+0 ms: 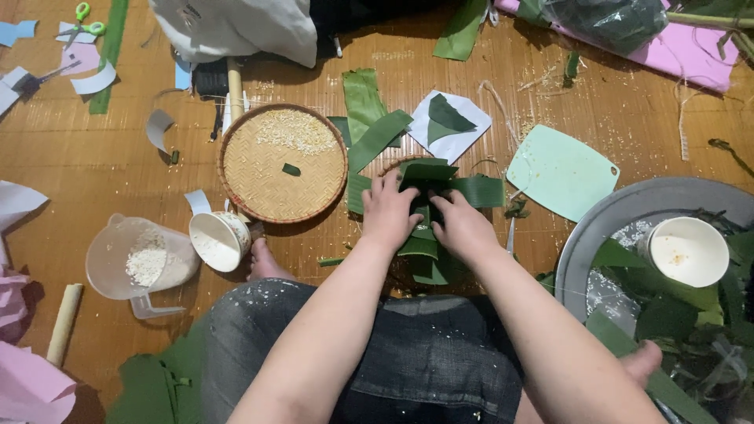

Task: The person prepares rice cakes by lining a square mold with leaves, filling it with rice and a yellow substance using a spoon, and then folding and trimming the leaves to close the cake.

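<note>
You sit on a brown woven-bamboo floor mat [94, 157] under warm, even indoor light, its slatted surface scattered with pale paper scraps [94, 81], green leaf offcuts [111, 47] and stray white rice grains [542, 122].
</note>
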